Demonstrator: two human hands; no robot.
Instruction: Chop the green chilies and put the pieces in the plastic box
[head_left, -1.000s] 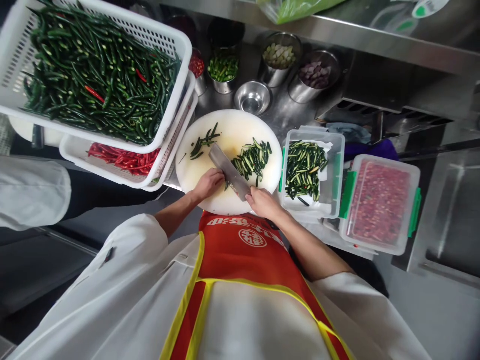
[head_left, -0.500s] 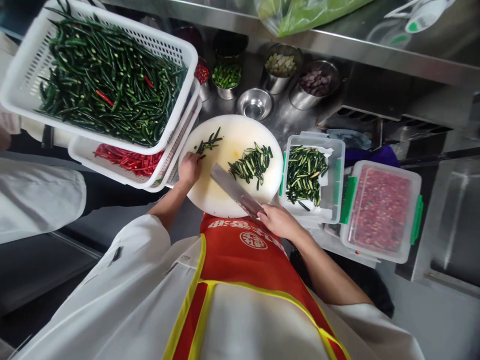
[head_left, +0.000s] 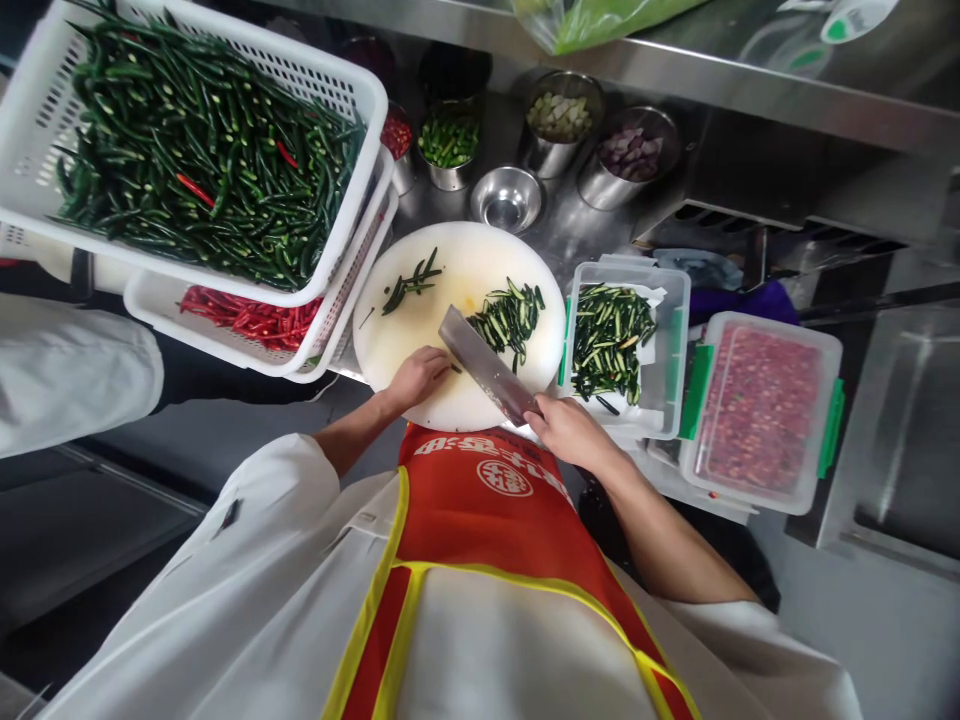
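My right hand [head_left: 564, 425] is closed round the handle of a cleaver [head_left: 487, 365], whose broad blade points up and left over the round white cutting board [head_left: 420, 240]. Close to the blade, my left hand [head_left: 421, 378] is down on the board, its fingers closed on a green chili [head_left: 455, 368]; a small dark end shows by the fingertips. A pile of cut green chilies [head_left: 511, 318] lies on the right of the board, just beyond the blade. Several whole green chilies [head_left: 412, 280] lie at the board's upper left.
A white basket [head_left: 30, 170] of green chilies sits above another with red chilies [head_left: 251, 318]. On the right stand a clear box [head_left: 671, 385] of cut chilies and a lidded box [head_left: 765, 415] of chopped red stuff. Metal pots [head_left: 611, 185] and a bowl [head_left: 506, 200] stand behind.
My left hand has moved from the chilies at the board's left edge to near the blade, bringing one chili along. The cleaver has shifted slightly right.
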